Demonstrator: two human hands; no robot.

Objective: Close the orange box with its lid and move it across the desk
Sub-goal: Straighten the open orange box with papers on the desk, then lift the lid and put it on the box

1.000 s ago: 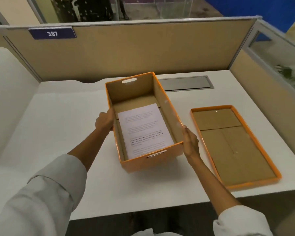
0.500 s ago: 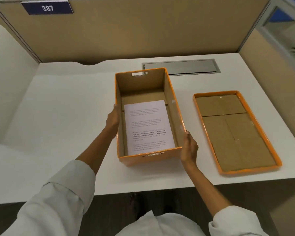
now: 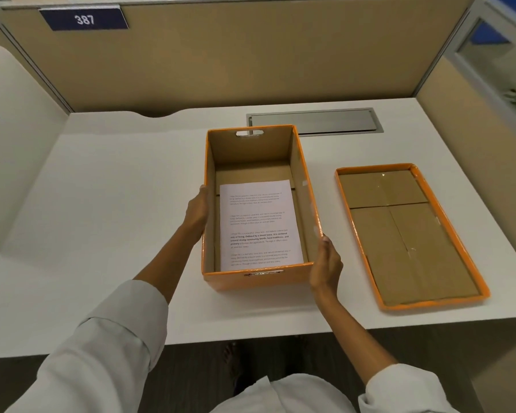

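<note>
— Where are your hands?

— My left hand (image 3: 196, 210) is flat against the left wall of the box (image 3: 258, 278), about the middle of its length, with the fingers going up to the rim. My right hand (image 3: 326, 266) presses the right wall near the front corner, fingers pointing up along the edge. So I hold the box between two open palms; no finger curls over the rim that I can see.

— Is the box on the desk?

— It stands on the white desk (image 3: 116, 189), or very close to it; I cannot tell if the bottom touches. It is between my hands, upright, open on top.

— What is inside?

— One sheet of paper (image 3: 258, 225) with printed text lies flat on the bottom, more to the end near me. The brown cardboard floor shows beyond it.

— And the lid?

— The lid (image 3: 411, 234) lies to the right of my right hand, apart from the box and not touching it. It is upside down, so the brown inside faces up and the orange rim goes around it. It is nearly parallel to the box.

— Something behind the box?

— Beyond my hands, just past the far wall of the box, there is a grey metal flap (image 3: 315, 121) set into the desk. The far wall has a handle slot (image 3: 249, 133). Farther, on the partition (image 3: 251, 55), to the left, a blue plate (image 3: 84, 19) says 387.

— Your sleeves?

— White sleeves, pushed back on both forearms.
</note>
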